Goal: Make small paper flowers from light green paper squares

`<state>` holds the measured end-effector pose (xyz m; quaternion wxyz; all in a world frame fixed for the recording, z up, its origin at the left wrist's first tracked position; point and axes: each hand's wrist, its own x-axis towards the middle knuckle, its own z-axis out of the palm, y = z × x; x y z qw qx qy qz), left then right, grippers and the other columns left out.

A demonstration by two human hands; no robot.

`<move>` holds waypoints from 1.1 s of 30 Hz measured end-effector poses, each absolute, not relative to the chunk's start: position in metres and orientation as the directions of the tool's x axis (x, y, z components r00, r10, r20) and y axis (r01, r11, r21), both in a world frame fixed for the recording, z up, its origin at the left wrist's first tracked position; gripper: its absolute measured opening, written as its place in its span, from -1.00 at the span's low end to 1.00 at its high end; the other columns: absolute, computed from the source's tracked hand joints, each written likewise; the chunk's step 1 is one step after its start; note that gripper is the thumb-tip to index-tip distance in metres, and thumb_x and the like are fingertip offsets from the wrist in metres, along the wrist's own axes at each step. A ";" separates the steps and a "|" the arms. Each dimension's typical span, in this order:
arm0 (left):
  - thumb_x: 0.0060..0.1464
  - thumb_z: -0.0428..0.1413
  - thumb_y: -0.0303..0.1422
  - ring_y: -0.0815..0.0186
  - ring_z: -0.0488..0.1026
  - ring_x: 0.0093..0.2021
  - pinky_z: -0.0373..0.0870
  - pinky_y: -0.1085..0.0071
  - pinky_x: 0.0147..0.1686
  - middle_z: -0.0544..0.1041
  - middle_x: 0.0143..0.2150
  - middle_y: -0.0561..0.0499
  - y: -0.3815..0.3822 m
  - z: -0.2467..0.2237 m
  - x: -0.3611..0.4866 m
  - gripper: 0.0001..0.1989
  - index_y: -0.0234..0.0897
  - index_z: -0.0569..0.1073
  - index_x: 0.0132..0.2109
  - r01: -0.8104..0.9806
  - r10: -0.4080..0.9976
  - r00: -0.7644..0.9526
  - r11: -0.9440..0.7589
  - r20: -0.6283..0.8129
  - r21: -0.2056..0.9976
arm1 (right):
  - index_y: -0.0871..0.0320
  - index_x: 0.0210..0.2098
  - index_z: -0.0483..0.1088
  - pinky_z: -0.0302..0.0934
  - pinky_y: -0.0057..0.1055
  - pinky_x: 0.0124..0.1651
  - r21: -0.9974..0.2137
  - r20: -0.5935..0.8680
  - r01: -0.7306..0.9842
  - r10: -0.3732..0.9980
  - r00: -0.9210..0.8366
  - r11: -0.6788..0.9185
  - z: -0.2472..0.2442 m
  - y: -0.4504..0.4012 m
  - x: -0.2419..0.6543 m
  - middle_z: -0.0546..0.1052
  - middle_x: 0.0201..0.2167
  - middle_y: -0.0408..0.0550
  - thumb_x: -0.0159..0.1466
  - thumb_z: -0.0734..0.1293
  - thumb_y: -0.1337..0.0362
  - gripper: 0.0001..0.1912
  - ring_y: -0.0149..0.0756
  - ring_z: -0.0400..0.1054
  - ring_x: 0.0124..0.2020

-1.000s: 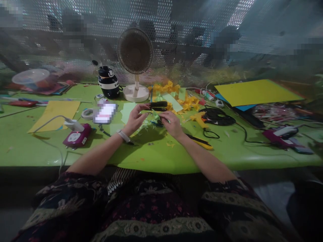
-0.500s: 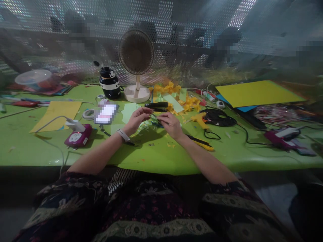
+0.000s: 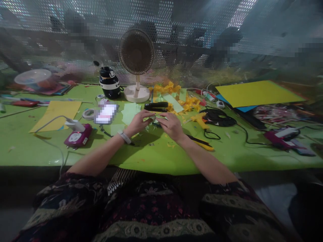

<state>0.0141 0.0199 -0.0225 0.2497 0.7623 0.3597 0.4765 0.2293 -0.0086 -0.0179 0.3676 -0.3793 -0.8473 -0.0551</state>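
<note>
My left hand, with a pale watch band at the wrist, has its fingers closed on a small piece of light green paper. Facing it, my right hand pinches the other side of the same piece, which the fingers partly hide. Just behind the hands lies a black stapler. Green paper scraps lie beneath them, and a light green sheet is left of the stapler. Yellow paper flowers and a pale green strip sit behind my right hand.
A fan and a dark bottle stand at the back. A phone, tape roll and purple power socket lie left. On the right are a yellow cutter, glue gun, black cable and yellow sheet.
Both hands have shifted slightly and turned around the green piece. My left hand's fingers have moved lower, uncovering more of the stapler, and my right hand's fingers are more extended.
</note>
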 end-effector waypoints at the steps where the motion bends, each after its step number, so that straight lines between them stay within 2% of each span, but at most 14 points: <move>1: 0.05 0.25 -0.47 0.19 0.55 -0.14 0.49 0.18 -0.03 0.61 -0.13 -0.09 0.022 -0.024 0.014 -0.78 -0.15 0.68 -0.15 0.322 0.767 0.291 -0.641 0.572 0.697 | 0.02 -0.04 0.61 0.32 -0.04 0.07 -0.189 0.665 0.686 0.605 -0.437 0.703 -0.017 -0.009 0.229 0.58 -0.02 0.07 0.41 0.27 0.32 -0.73 -0.05 0.43 0.02; 4: 0.09 0.21 -0.50 0.22 0.55 -0.19 0.51 0.26 -0.13 0.61 -0.18 -0.07 0.025 -0.027 0.012 -0.78 -0.14 0.68 -0.17 0.329 0.717 0.296 -0.697 0.632 0.637 | 0.05 0.10 0.53 0.31 -0.04 0.12 -0.227 0.682 0.681 0.613 -0.399 0.696 -0.018 -0.009 0.228 0.56 0.03 0.07 0.40 0.24 0.36 -0.65 -0.05 0.42 0.06; 7: 0.11 0.18 -0.51 0.23 0.56 -0.18 0.51 0.29 -0.13 0.61 -0.17 -0.08 0.023 -0.027 0.011 -0.76 -0.15 0.68 -0.13 0.351 0.676 0.304 -0.735 0.672 0.580 | 0.11 0.19 0.45 0.30 -0.03 0.16 -0.258 0.681 0.692 0.635 -0.365 0.674 -0.020 -0.007 0.228 0.54 0.07 0.12 0.37 0.23 0.39 -0.57 -0.02 0.40 0.10; 12: 0.13 0.14 -0.53 0.21 0.57 -0.13 0.52 0.28 -0.09 0.62 -0.14 -0.08 0.016 -0.022 0.010 -0.71 -0.19 0.65 -0.07 0.418 0.631 0.400 -0.771 0.665 0.480 | 0.14 0.03 0.54 0.33 -0.07 0.02 -0.244 0.641 0.703 0.655 -0.400 0.668 -0.023 -0.005 0.229 0.57 -0.13 0.10 0.34 0.21 0.45 -0.63 -0.04 0.42 -0.06; 18: 0.22 0.08 -0.51 0.25 0.58 -0.17 0.53 0.33 -0.15 0.63 -0.16 -0.12 0.014 -0.020 0.012 -0.72 -0.25 0.64 -0.04 0.511 0.550 0.495 -0.811 0.672 0.287 | 0.16 -0.09 0.56 0.29 -0.17 -0.05 -0.170 0.645 0.736 0.639 -0.420 0.655 -0.022 -0.006 0.230 0.58 -0.19 0.07 0.34 0.21 0.49 -0.68 -0.09 0.42 -0.12; 23: 0.27 0.04 -0.48 0.22 0.56 -0.18 0.52 0.28 -0.13 0.63 -0.19 -0.14 0.012 -0.017 0.011 -0.74 -0.27 0.63 -0.07 0.561 0.490 0.539 -0.816 0.686 0.141 | 0.17 -0.11 0.57 0.28 -0.19 -0.09 -0.116 0.643 0.768 0.637 -0.426 0.630 -0.022 -0.004 0.228 0.60 -0.23 0.05 0.34 0.20 0.51 -0.67 -0.12 0.43 -0.16; 28: 0.28 0.03 -0.48 0.20 0.54 -0.15 0.51 0.23 -0.07 0.62 -0.19 -0.15 0.012 -0.016 0.009 -0.74 -0.29 0.61 -0.06 0.579 0.485 0.568 -0.809 0.665 0.095 | 0.18 0.03 0.55 0.26 -0.16 -0.06 -0.066 0.620 0.789 0.644 -0.448 0.611 -0.022 -0.005 0.226 0.61 -0.14 0.10 0.37 0.16 0.52 -0.60 -0.09 0.42 -0.12; 33: 0.27 0.03 -0.49 0.20 0.53 -0.16 0.49 0.23 -0.07 0.60 -0.20 -0.13 0.011 -0.013 0.009 -0.76 -0.28 0.60 -0.09 0.578 0.496 0.565 -0.808 0.659 0.111 | 0.20 -0.01 0.57 0.25 -0.17 -0.09 -0.037 0.617 0.797 0.641 -0.457 0.603 -0.021 -0.005 0.225 0.61 -0.21 0.11 0.39 0.17 0.50 -0.63 -0.08 0.43 -0.16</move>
